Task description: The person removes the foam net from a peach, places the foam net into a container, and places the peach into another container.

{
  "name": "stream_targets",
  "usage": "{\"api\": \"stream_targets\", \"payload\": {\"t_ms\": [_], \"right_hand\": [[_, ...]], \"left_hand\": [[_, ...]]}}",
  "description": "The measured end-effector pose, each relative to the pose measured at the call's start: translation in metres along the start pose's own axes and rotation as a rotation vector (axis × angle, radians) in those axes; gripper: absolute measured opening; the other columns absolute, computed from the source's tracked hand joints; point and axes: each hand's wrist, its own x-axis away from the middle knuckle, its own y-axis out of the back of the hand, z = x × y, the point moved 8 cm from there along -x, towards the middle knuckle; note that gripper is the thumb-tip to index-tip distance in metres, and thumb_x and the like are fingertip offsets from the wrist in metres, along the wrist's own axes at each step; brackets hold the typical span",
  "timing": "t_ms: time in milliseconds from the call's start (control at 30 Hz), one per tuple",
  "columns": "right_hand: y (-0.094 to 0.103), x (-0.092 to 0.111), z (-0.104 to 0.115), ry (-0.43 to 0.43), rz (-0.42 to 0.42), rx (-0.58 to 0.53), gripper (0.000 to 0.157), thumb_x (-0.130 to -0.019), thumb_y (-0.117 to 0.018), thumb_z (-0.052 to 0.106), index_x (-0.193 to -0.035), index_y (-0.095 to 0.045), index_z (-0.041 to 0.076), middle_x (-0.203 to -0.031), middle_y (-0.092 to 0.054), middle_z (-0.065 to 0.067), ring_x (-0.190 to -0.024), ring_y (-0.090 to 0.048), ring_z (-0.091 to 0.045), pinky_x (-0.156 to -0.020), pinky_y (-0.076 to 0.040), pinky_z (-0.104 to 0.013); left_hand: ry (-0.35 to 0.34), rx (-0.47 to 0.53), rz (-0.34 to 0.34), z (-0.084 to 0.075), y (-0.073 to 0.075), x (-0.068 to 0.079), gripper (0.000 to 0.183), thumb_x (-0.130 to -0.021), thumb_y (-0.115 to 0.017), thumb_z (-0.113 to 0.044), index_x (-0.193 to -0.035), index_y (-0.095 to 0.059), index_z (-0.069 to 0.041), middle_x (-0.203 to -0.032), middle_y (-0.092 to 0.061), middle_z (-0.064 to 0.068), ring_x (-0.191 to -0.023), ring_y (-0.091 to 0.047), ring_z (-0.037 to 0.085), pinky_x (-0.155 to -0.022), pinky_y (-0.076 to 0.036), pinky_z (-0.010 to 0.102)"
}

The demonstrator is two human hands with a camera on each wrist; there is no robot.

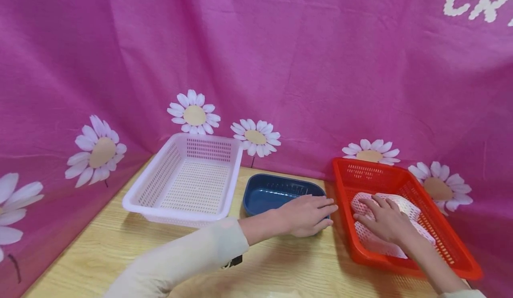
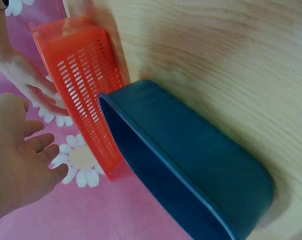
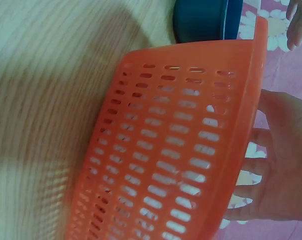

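My left hand (image 1: 306, 215) is above the near right part of a dark blue plastic basin (image 1: 256, 200), fingers extended toward the red basket (image 1: 348, 238). In the left wrist view that hand (image 2: 20, 155) is spread beside the basin's rim and holds nothing. Over the red basket is my right hand (image 1: 382, 222), its fingers apart above white foam netting (image 1: 368, 240) that lies inside. Whether the fingertips touch the netting I cannot tell. The right wrist view shows the hand (image 3: 283, 165) behind the basket's slotted wall (image 3: 156, 135), which hides its fingertips.
A white slotted basket (image 1: 138, 206) stands on the left of the wooden table (image 1: 276, 267), beyond my left forearm. Behind everything hangs a pink cloth (image 1: 280, 66) with printed daisies. The blue basin sits between the two baskets.
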Motion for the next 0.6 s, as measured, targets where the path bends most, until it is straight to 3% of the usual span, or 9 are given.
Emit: {"api": "stream_targets", "payload": {"t_ms": [167, 300, 467, 600], "right_hand": [[0.001, 0.006, -0.004, 0.058, -0.037, 0.001, 0.057, -0.093, -0.064, 0.043, -0.13, -0.06, -0.001, -0.133, -0.051, -0.033, -0.123, -0.042, -0.056, -0.092, -0.039, -0.072], [-0.002, 0.011, -0.007, 0.085, -0.014, -0.001, 0.054, -0.095, -0.063, 0.04, -0.127, -0.061, -0.003, -0.127, -0.056, -0.031, -0.122, -0.046, -0.051, -0.101, -0.032, -0.068], [-0.005, 0.015, -0.014, 0.069, 0.017, -0.02, 0.055, -0.093, -0.066, 0.041, -0.128, -0.061, -0.001, -0.125, -0.057, -0.031, -0.118, -0.048, -0.052, -0.099, -0.033, -0.069], [-0.007, 0.017, -0.017, 0.068, 0.023, -0.063, 0.058, -0.09, -0.07, 0.041, -0.128, -0.06, -0.002, -0.123, -0.058, -0.032, -0.112, -0.052, -0.054, -0.095, -0.037, -0.068]], "left_hand": [[-0.017, 0.016, 0.02, -0.01, -0.006, -0.008, 0.056, -0.106, -0.038, -0.046, -0.157, -0.034, -0.023, -0.159, -0.032, -0.008, -0.146, -0.023, 0.008, -0.117, -0.02, 0.025], [-0.034, 0.033, 0.044, -0.02, -0.012, -0.014, 0.058, -0.105, -0.039, -0.049, -0.157, -0.033, -0.025, -0.159, -0.03, -0.011, -0.146, -0.022, 0.004, -0.116, -0.019, 0.022], [-0.052, 0.073, 0.048, -0.032, -0.018, -0.022, 0.057, -0.105, -0.042, -0.047, -0.157, -0.034, -0.026, -0.158, -0.032, -0.014, -0.144, -0.023, 0.001, -0.114, -0.02, 0.018], [-0.07, 0.043, 0.048, -0.041, -0.021, -0.028, 0.055, -0.106, -0.041, -0.044, -0.157, -0.033, -0.026, -0.159, -0.031, -0.014, -0.144, -0.023, 0.001, -0.114, -0.019, 0.018]]}}
